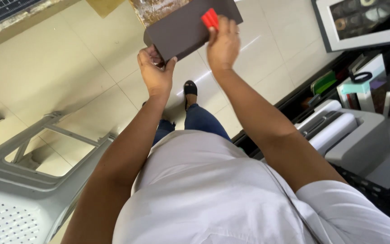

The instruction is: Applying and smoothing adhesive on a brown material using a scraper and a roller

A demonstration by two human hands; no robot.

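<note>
Holding the dark sheet point(183, 27) steady, left hand point(155, 72) pinches its corner; right hand point(223, 45) presses a red scraper point(210, 19) on it.

A small print or craft shop: a grey-white desktop printer point(339, 131) at three o'clock, glossy cream floor tiles point(68, 72), a grey perforated plastic chair point(19, 199) at eight o'clock.

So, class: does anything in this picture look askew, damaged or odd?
The dark brown sheet is bent, curling where the left hand grips its lower corner, while the right hand presses a red tool on it. Nothing looks spilled or broken.
</note>
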